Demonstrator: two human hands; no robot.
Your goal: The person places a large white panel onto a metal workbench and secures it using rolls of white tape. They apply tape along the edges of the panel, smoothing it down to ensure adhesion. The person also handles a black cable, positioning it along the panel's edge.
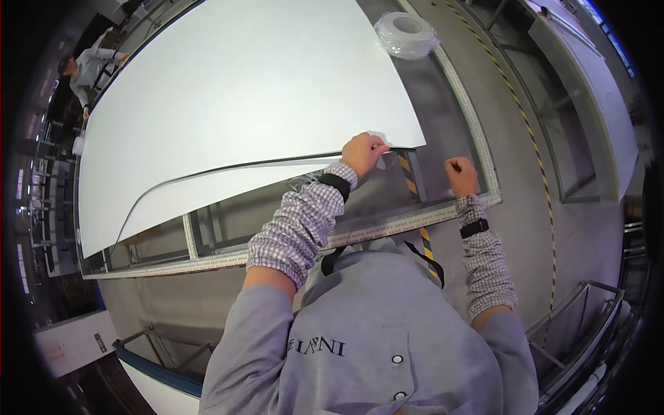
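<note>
A framed surface (pixel 443 213) carries the white sheet (pixel 242 90), with a thin dark strip (pixel 207 171) curving over its near part and a wrapped roll (pixel 407 31) at its far right edge. Right of the sheet and apart from it, the right hand (pixel 461 176) curls its fingers into a loose fist. At its near right corner, the left hand (pixel 364 155) pinches a pale scrap (pixel 380 162), fingers drawn together; whether they grip the strip cannot be told.

Sheet (pixel 242 90) on frame (pixel 387 227), roll (pixel 407 40) at right edge
</note>
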